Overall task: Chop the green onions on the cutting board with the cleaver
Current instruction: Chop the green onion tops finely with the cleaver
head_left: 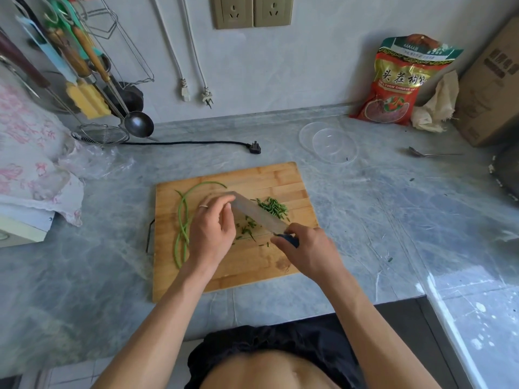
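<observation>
A bamboo cutting board (247, 270) lies on the grey marble counter. Long green onion stalks (183, 220) curve along its left side. A pile of chopped green pieces (273, 208) sits right of the cleaver blade (257, 213), with a few scattered bits (245, 229) on its near side. My right hand (306, 248) grips the cleaver's dark blue handle. My left hand (212, 226) hovers over the blade's far end, fingertips curled down onto the top of the blade. A ring is on one left finger.
A clear plastic bowl (328, 141) stands behind the board on the right, a spoon (429, 154) further right. A red snack bag (398, 80) and cardboard box (494, 88) lean at the back right. A black plug (254, 147), ladle (139, 123) and strainer (101, 134) sit back left.
</observation>
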